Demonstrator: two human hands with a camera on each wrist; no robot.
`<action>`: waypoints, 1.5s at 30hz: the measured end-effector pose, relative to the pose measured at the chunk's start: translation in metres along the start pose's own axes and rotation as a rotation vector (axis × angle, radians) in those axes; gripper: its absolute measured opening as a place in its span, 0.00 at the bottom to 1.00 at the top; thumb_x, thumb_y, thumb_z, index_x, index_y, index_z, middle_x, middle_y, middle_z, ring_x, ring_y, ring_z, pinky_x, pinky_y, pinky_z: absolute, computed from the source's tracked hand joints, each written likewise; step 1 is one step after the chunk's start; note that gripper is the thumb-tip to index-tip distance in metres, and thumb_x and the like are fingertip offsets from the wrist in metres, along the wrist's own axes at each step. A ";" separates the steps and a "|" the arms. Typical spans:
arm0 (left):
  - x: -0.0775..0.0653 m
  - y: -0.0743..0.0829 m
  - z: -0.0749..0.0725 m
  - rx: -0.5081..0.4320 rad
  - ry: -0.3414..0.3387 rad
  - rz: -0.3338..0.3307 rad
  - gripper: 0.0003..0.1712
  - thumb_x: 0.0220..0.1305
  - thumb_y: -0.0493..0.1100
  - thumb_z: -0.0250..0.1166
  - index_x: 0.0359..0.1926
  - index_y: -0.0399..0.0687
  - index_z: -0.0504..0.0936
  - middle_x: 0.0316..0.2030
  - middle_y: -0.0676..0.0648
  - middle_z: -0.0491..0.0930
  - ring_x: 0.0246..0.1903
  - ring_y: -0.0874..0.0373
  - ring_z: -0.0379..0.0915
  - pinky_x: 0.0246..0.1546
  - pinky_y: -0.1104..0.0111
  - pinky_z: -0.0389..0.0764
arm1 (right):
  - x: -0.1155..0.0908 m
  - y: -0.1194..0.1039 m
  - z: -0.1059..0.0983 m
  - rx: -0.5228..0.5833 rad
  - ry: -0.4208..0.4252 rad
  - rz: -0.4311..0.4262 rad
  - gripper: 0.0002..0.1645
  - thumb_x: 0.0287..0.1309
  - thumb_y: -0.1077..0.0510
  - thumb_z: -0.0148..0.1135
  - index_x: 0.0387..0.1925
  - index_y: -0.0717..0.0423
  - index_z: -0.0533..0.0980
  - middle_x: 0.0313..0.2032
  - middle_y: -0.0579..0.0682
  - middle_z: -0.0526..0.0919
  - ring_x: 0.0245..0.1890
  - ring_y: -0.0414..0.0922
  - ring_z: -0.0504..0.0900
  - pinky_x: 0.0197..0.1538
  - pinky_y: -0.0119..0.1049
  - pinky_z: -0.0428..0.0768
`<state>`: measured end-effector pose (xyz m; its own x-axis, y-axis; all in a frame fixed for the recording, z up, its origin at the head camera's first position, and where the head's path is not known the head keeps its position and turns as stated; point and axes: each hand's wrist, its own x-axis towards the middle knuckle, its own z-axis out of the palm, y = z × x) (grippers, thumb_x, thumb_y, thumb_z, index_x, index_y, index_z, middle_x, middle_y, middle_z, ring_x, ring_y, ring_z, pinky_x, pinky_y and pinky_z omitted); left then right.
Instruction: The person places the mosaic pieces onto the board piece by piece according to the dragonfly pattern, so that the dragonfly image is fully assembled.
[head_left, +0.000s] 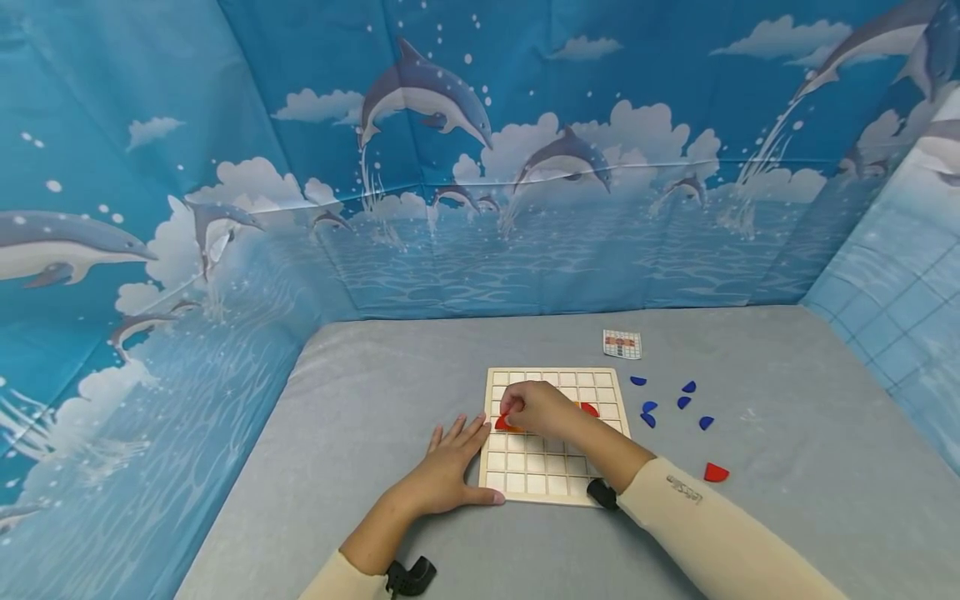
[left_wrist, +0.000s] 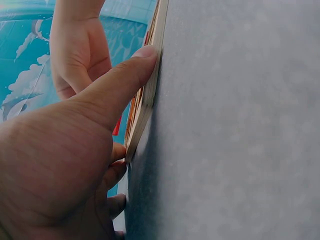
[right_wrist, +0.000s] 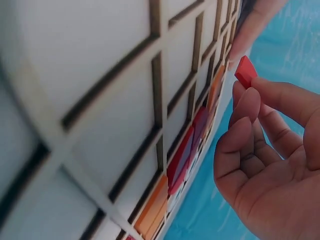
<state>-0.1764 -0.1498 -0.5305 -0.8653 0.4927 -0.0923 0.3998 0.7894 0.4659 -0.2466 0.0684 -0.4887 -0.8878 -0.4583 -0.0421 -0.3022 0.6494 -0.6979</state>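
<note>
My right hand [head_left: 542,408] is over the left part of a wooden grid board [head_left: 536,483], pinching a small red piece [right_wrist: 245,71] between thumb and fingertips. In the right wrist view that piece stands off the board's face, its far side covered by the fingers. Orange pieces [right_wrist: 152,210] and red-and-purple pieces [right_wrist: 180,161] sit in the board's cells. One red piece [head_left: 589,409] shows to the right of the hand in the head view. My left hand [head_left: 444,473] lies with spread fingers at the board's left edge, its thumb touching the near corner.
Several blue pieces [head_left: 685,402] lie scattered on the grey cloth right of the board. A red quarter-round piece [head_left: 716,472] is nearer to me, by the right sleeve. Behind the board is a small printed pattern card [head_left: 622,344]. A dolphin-print curtain [head_left: 525,250] closes off the back.
</note>
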 end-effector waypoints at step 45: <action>0.001 -0.003 0.001 0.025 0.001 0.000 0.65 0.53 0.75 0.69 0.81 0.51 0.49 0.82 0.52 0.43 0.82 0.44 0.32 0.77 0.37 0.35 | 0.029 0.004 0.007 -0.095 0.068 0.015 0.05 0.59 0.65 0.64 0.32 0.51 0.80 0.25 0.46 0.78 0.23 0.42 0.73 0.31 0.33 0.72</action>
<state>-0.1786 -0.1512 -0.5333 -0.8654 0.4926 -0.0917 0.4074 0.7982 0.4437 -0.2707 0.0533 -0.4979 -0.9132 -0.4075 -0.0011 -0.3169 0.7118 -0.6268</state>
